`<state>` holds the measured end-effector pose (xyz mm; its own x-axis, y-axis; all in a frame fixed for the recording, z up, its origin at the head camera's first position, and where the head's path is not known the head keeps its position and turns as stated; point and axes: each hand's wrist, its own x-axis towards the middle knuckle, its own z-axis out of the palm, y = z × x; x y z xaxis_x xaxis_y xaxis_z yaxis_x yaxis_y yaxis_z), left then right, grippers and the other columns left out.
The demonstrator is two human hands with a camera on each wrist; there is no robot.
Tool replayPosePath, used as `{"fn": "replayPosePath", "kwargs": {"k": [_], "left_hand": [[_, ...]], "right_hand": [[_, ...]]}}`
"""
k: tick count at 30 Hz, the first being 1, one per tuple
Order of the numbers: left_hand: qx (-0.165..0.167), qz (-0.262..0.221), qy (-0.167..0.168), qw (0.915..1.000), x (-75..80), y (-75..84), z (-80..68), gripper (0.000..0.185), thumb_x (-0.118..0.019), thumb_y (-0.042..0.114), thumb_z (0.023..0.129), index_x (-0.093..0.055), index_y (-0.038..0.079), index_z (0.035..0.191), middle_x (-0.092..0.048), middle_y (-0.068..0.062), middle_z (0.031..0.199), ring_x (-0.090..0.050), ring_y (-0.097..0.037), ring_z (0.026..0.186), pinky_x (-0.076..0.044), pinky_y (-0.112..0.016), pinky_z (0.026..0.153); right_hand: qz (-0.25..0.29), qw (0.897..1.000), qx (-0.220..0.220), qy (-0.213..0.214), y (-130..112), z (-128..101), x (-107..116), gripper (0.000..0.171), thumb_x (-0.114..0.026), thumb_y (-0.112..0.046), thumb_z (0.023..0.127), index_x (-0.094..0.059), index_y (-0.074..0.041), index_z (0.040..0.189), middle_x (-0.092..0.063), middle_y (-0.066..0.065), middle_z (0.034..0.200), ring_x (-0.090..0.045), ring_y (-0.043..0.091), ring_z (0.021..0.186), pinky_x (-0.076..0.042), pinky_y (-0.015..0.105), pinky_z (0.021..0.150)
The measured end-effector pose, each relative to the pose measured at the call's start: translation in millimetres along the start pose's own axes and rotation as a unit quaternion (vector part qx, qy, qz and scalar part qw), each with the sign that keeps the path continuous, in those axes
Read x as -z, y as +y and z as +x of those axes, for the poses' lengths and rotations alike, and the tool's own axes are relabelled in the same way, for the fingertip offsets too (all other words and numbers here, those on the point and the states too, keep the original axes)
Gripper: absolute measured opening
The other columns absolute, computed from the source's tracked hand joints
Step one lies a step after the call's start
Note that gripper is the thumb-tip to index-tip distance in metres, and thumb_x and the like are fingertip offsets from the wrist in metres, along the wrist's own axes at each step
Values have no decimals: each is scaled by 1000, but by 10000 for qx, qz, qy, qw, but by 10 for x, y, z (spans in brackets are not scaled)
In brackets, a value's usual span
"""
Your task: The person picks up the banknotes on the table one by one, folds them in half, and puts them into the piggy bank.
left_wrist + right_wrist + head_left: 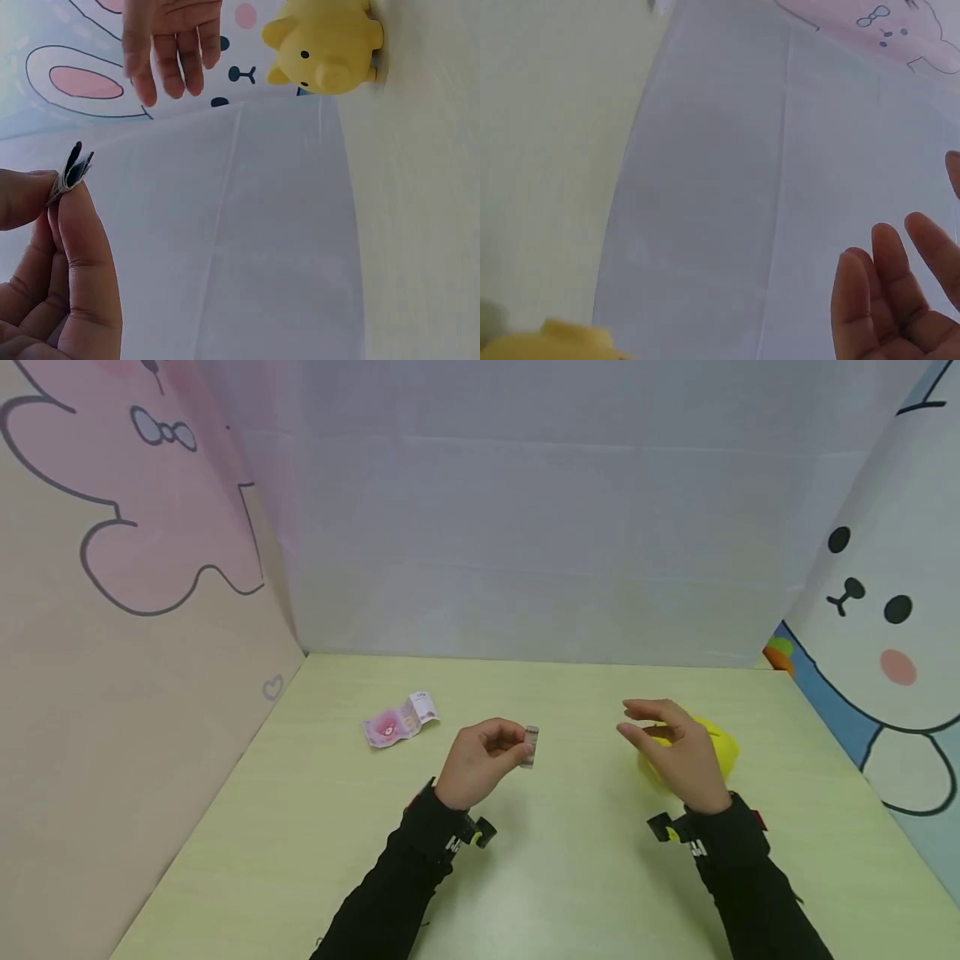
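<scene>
A: What has the left hand (480, 764) got?

B: A folded note (530, 746). It is pinched between the thumb and the fingertips (71, 217), which are curled in toward the palm. In the left wrist view the note (73, 171) sticks up just past the tips, and its folded layers fan apart a little at the free end.

A: Is the note resting on anything?

B: No. It is held above the table (570, 877), near the middle, out beyond the knuckles on the side toward the right hand (675, 752).

A: And that right hand?

B: It holds nothing. The fingers (889, 270) are straight and slightly spread, with the palm turned toward the left hand. It hovers above the table, well apart from the note, with bare tabletop between the two hands.

A: What is nearest to it?

B: A yellow pig (716, 752) standing on the table just behind and under the hand, which partly hides it in the head view. The left wrist view shows the pig (322, 41) plainly, snout and both eyes visible, and the right hand (172, 45) just beside it. Whether hand and pig touch I cannot tell.

A: Anything else on the table?

B: A pink banknote (400, 721), lying loose and a bit crumpled, to the left of the left hand and farther back. Cartoon panels (135, 527) wall in the table on both sides, with a plain pale wall (525, 527) at the back.
</scene>
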<state>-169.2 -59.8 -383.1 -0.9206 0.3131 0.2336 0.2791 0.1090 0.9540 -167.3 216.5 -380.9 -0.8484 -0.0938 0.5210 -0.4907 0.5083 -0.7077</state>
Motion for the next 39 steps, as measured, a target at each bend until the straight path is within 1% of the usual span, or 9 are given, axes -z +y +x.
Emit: {"fn": "replayPosePath", "kwargs": {"k": [7, 11, 13, 15, 18, 20, 24, 29, 39], "left_hand": [[20, -8, 11, 10000, 19, 21, -4, 14, -67, 4, 91, -66, -5, 103, -69, -23, 101, -63, -7, 79, -53, -19, 73], [61, -38, 17, 10000, 21, 37, -8, 14, -67, 4, 91, -66, -5, 102, -68, -23, 101, -63, -7, 79, -53, -18, 73], [78, -63, 4, 9999, 18, 38, -6, 14, -67, 4, 91, -66, -5, 102, -68, -24, 102, -63, -7, 79, -53, -18, 73], [68, -83, -7, 9999, 17, 33, -4, 15, -67, 4, 91, -65, -5, 102, -68, -24, 102, -63, -7, 80, -53, -18, 73], [47, -95, -8, 9999, 19, 23, 1, 15, -66, 4, 91, -65, -6, 103, -68, -25, 102, -63, -8, 80, -53, -18, 74], [42, -87, 5, 10000, 22, 16, 4, 15, -66, 3, 91, -66, -5, 103, -68, -24, 102, -63, -8, 80, -53, -18, 74], [49, -83, 5, 10000, 27, 13, 6, 14, -66, 4, 91, -66, -5, 103, -68, -24, 102, -63, -8, 80, -53, -19, 74], [74, -102, 1, 9999, 32, 23, 7, 15, -66, 5, 92, -66, -5, 103, -68, -24, 102, -63, -7, 80, -53, -19, 74], [-54, -23, 24, 10000, 45, -25, 23, 14, -67, 4, 91, -66, -3, 104, -69, -23, 100, -66, -11, 81, -56, -23, 74]], "right_hand": [[-896, 9958, -176, 12, 288, -114, 364, 40, -68, -14, 93, -60, -4, 130, -57, 15, 127, -39, -18, 113, -32, -2, 93], [-1198, 9913, -550, 14, 452, -180, 517, 46, -68, -22, 93, -57, -8, 135, -54, 15, 131, -44, 0, 121, -29, -1, 94], [-1183, 9894, -820, -181, 517, -204, 587, 52, -68, -25, 94, -51, -9, 141, -49, 18, 138, -43, 18, 130, -33, 13, 108], [-1125, 9860, -1124, -509, 568, -213, 653, 62, -67, -28, 94, -42, -9, 147, -40, 24, 146, -36, 38, 134, -33, 37, 116], [-1086, 9745, -1617, -1112, 622, -211, 723, 79, -68, -34, 93, -26, -8, 155, -23, 32, 154, -22, 55, 137, -24, 72, 105], [-1175, 9652, -1821, -1466, 661, -205, 749, 88, -68, -38, 92, -16, -7, 157, -14, 36, 155, -15, 60, 138, -19, 77, 103], [-1337, 9514, -2053, -1864, 718, -200, 767, 100, -70, -43, 90, -7, -5, 157, -9, 40, 154, -12, 62, 137, -18, 79, 101], [-1310, 9444, -2177, -2086, 788, -203, 784, 108, -73, -42, 86, -2, -2, 157, -10, 41, 152, -14, 62, 137, -21, 77, 102], [-1433, 9445, -2031, -2146, 895, -222, 799, 109, -75, -40, 85, -3, 1, 156, -16, 41, 150, -22, 61, 133, -27, 75, 101]]}}
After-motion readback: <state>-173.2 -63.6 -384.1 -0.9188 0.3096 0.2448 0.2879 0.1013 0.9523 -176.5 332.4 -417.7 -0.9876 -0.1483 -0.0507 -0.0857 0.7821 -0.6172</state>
